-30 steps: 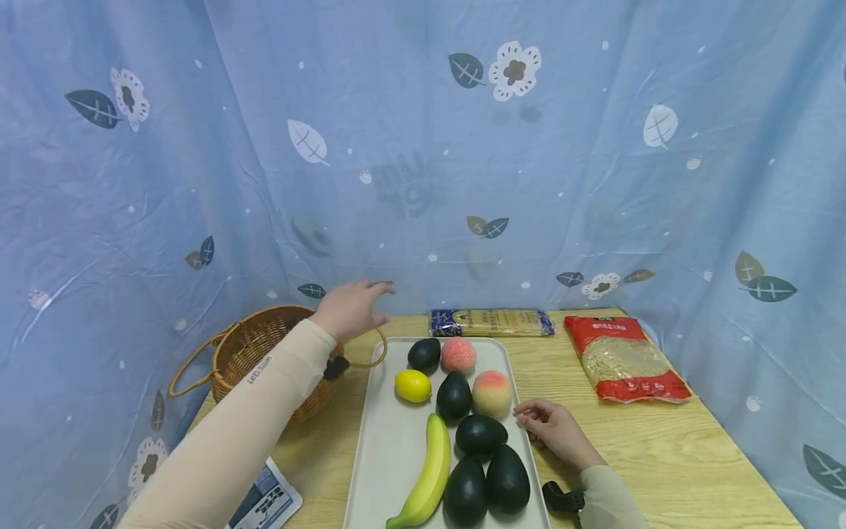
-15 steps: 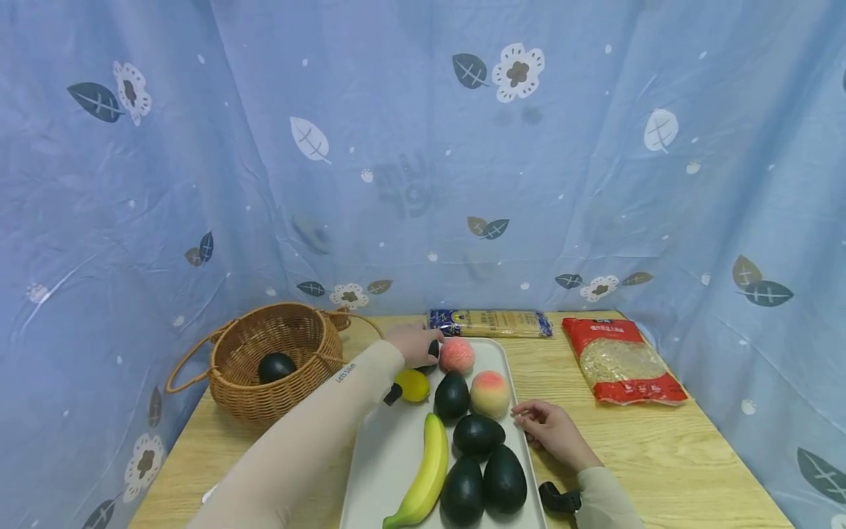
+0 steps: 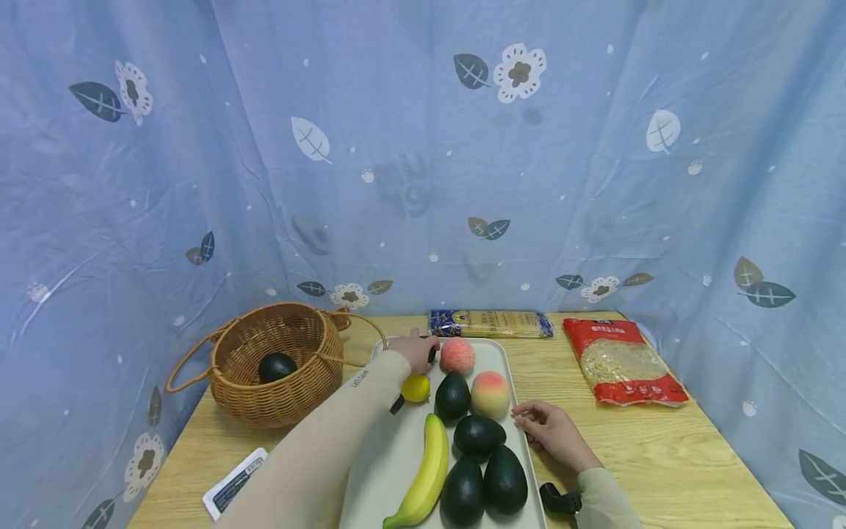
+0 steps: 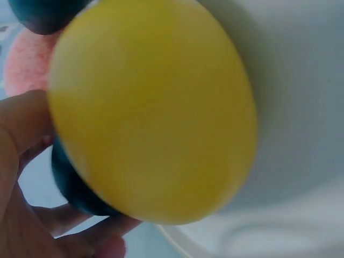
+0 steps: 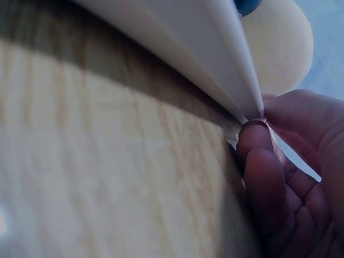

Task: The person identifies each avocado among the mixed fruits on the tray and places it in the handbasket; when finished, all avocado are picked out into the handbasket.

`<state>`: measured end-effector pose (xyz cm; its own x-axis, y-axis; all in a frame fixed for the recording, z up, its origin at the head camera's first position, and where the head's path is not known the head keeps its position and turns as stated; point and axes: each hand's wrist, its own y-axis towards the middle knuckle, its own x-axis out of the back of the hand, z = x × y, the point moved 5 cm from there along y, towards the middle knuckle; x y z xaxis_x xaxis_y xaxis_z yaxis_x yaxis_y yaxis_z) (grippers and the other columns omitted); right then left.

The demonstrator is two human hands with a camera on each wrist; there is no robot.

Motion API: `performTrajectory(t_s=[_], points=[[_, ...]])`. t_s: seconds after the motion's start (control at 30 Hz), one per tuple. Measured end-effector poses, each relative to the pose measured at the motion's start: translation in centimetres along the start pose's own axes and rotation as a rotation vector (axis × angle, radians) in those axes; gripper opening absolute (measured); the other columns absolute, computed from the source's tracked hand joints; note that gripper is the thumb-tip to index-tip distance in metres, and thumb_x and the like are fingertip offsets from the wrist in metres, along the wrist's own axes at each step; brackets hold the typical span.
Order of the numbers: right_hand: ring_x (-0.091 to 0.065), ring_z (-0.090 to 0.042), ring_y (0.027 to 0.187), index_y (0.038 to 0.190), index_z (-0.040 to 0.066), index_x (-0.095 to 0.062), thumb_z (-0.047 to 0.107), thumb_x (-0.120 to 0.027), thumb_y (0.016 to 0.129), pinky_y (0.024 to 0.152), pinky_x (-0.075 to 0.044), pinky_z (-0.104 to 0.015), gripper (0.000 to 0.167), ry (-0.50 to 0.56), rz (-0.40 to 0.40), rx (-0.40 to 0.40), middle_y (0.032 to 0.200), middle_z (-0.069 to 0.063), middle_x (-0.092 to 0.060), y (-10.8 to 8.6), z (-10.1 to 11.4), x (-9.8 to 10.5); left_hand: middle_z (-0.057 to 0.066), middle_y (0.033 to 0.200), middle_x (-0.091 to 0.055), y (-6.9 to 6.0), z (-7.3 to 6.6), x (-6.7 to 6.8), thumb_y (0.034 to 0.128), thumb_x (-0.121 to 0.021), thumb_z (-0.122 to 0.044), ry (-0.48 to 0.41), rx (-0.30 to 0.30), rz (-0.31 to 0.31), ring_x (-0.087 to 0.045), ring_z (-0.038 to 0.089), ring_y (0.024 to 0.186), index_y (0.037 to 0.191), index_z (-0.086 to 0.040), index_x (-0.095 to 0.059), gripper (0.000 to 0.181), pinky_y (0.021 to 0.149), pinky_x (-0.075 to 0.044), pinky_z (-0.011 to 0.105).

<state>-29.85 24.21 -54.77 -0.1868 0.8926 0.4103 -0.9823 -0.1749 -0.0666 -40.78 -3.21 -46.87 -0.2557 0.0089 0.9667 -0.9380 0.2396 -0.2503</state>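
Looks early: one avocado sits in the basket, left of the left hand; four loose avocados lie on the tray, nearer the body than that hand. Left hand, part-curled, grasps a fifth avocado just beyond the lemon. Right hand, fingers bent, pinches the tray rim.

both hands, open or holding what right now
Left hand: closed, holding a dark avocado.
Right hand: closed, pinching the tray rim.

Smooth tray, woven wicker basket
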Motion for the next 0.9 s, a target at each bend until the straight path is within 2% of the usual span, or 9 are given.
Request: performTrajectory(t_s=[0.17,0.3,0.47,0.6,0.73,0.83,0.9], points=[[-0.056,-0.015,0.064,0.114,-0.003,-0.070,0.003,-0.068,0.101,0.055,-0.050,-0.027,0.014,0.017,0.003,0.011,0.081,-0.005,-0.059,0.1,0.1,-0.1,0.016,0.128,-0.059,0.8,0.1,-0.5,0.0989,-0.075,-0.034,0.022,-0.002,-0.055,-0.065,0.029,0.091,0.138,-0.036,-0.062,0.042,0.079,-0.058,0.040],[-0.056,-0.016,0.064,0.115,-0.002,-0.070,0.003,-0.068,0.101,0.056,-0.050,-0.027,0.015,0.019,0.012,0.008,0.081,-0.005,-0.058,0.0,0.0,-0.1,0.014,0.123,-0.063,0.4,-0.2,-0.1,0.0989,-0.075,-0.036,0.055,-0.023,-0.082,-0.066,0.027,0.095,0.139,-0.035,-0.063,0.042,0.085,-0.059,0.044],[-0.055,-0.017,0.064,0.114,-0.002,-0.070,0.002,-0.068,0.100,0.055,-0.050,-0.027,0.015,0.017,0.007,0.005,0.081,-0.005,-0.058,-0.1,0.0,0.0,0.013,0.119,-0.067,-0.7,-0.1,1.9,0.0998,-0.074,-0.035,0.030,-0.083,-0.150,-0.066,0.025,0.092,0.140,-0.032,-0.062,0.042,0.078,-0.058,0.043],[-0.055,-0.018,0.065,0.115,-0.002,-0.070,0.003,-0.068,0.101,0.056,-0.050,-0.028,0.015,0.013,0.007,-0.003,0.082,-0.005,-0.058,-0.1,0.0,0.0,0.015,0.117,-0.067,-1.6,1.0,3.9,0.0999,-0.073,-0.033,-0.041,-0.117,-0.217,-0.066,0.026,0.083,0.141,-0.029,-0.062,0.043,0.068,-0.057,0.040],[-0.056,-0.019,0.067,0.115,-0.001,-0.070,0.004,-0.068,0.101,0.056,-0.051,-0.029,0.016,0.003,0.001,-0.009,0.083,-0.005,-0.059,0.0,0.1,0.1,0.018,0.123,-0.064,-3.0,2.5,5.9,0.1008,-0.072,-0.031,-0.130,-0.117,-0.252,-0.069,0.031,0.091,0.144,-0.029,-0.060,0.045,0.075,-0.059,0.045],[-0.057,-0.020,0.067,0.115,0.000,-0.071,0.003,-0.068,0.100,0.057,-0.051,-0.029,0.016,-0.009,-0.006,-0.018,0.084,-0.005,-0.060,0.0,0.0,0.1,0.019,0.127,-0.064,-4.4,3.4,7.1,0.1016,-0.071,-0.031,-0.167,-0.123,-0.265,-0.069,0.034,0.100,0.146,-0.029,-0.060,0.046,0.082,-0.059,0.049],[-0.057,-0.020,0.068,0.115,0.000,-0.071,0.003,-0.068,0.100,0.057,-0.052,-0.029,0.016,-0.014,-0.006,-0.021,0.084,-0.006,-0.060,-0.1,-0.1,0.1,0.020,0.128,-0.064,-5.3,4.0,7.8,0.1023,-0.071,-0.031,-0.169,-0.127,-0.277,-0.070,0.034,0.097,0.147,-0.029,-0.059,0.046,0.081,-0.059,0.050]])
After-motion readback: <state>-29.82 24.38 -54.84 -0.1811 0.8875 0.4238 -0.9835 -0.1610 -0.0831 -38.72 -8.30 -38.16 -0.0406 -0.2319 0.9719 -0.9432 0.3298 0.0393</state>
